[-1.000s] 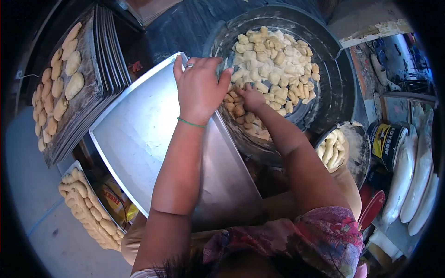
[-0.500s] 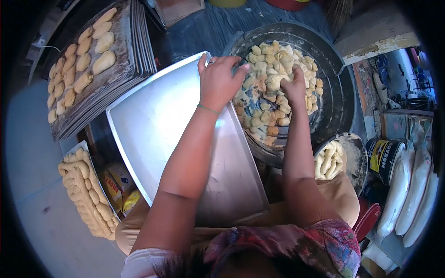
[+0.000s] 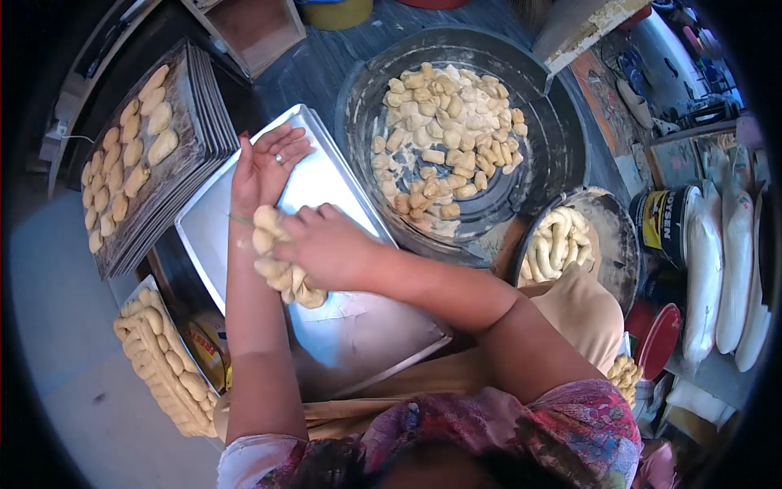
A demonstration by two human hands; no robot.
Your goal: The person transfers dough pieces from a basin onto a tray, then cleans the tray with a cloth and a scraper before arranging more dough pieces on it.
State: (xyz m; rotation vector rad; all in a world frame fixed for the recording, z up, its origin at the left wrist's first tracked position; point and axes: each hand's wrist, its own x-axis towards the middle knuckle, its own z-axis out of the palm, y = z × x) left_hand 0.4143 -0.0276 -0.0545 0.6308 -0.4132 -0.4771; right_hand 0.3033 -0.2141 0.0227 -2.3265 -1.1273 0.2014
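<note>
My right hand point(image 3: 324, 248) is closed on a cluster of pale dough pieces point(image 3: 298, 291) beside my left forearm, over the shiny metal tray point(image 3: 371, 334). My left hand point(image 3: 267, 167) is open, palm up, above the tray's far part, with a ring on one finger and nothing in it. The tray lies slanted in front of my lap. Beyond it to the right, a large dark round tub point(image 3: 558, 155) holds many floury dough pieces point(image 3: 456, 122). Whether the cluster touches the tray is hard to see.
A stack of dark baking sheets point(image 3: 213, 122) with shaped dough on top stands at the left. Below it is a tray of braided dough point(image 3: 155, 359). At the right are a bowl of dough strips point(image 3: 562, 244), a Boysen can point(image 3: 664, 224) and white plastic-wrapped packs point(image 3: 705, 277).
My right hand has moved left from the tub to above the tray, carrying dough pieces. My left hand has left the tray's far right edge, moved left and turned palm up. The view has shifted.
</note>
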